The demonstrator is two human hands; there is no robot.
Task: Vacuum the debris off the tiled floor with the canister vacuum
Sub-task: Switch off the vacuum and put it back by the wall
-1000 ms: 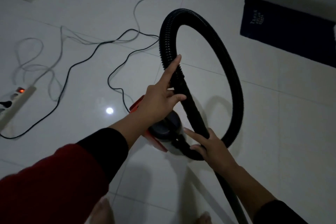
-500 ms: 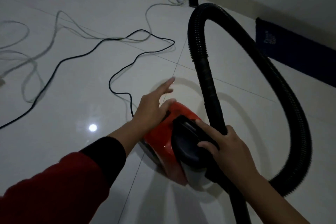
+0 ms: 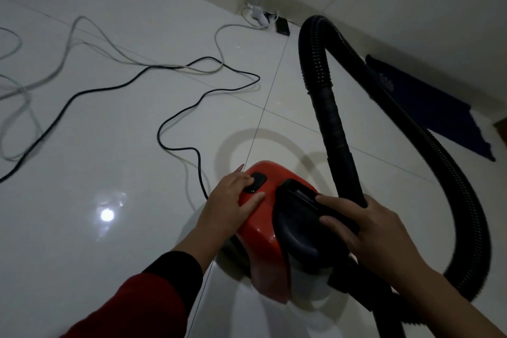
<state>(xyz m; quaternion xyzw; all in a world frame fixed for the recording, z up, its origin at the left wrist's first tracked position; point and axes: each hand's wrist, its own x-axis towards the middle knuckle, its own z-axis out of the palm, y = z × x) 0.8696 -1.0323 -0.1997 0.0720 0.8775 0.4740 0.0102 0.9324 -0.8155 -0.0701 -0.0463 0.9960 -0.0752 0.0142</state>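
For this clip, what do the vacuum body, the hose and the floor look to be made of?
Vacuum body: looks like glossy red moulded plastic, with soft highlights on its rounded shell and a darker matte handle part.
Hose: black and ribbed, probably flexible plastic; the ridges show along the bend.
Floor: glazed white tile, likely ceramic or porcelain; it mirrors a lamp and shows thin grout lines.

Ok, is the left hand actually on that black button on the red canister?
Touching. The head view shows the left hand flat on the red canister, its fingers lying on the edge of the black button, with no gap visible.
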